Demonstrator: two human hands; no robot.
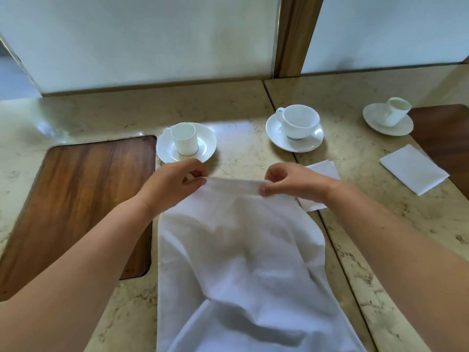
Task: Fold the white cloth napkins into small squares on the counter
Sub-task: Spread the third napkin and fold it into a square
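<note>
A large white cloth napkin hangs in front of me, its far edge held up over the marble counter. My left hand pinches the far left corner between thumb and fingers. My right hand pinches the far right corner the same way. The cloth is creased and drapes down toward me. A folded white napkin lies flat at the right. Another folded napkin lies partly hidden under my right wrist.
Beyond my hands stand a small cup on a saucer, a wide cup on a saucer and a third cup and saucer at the far right. A wooden inlay sits at left, another at right. Frosted panels back the counter.
</note>
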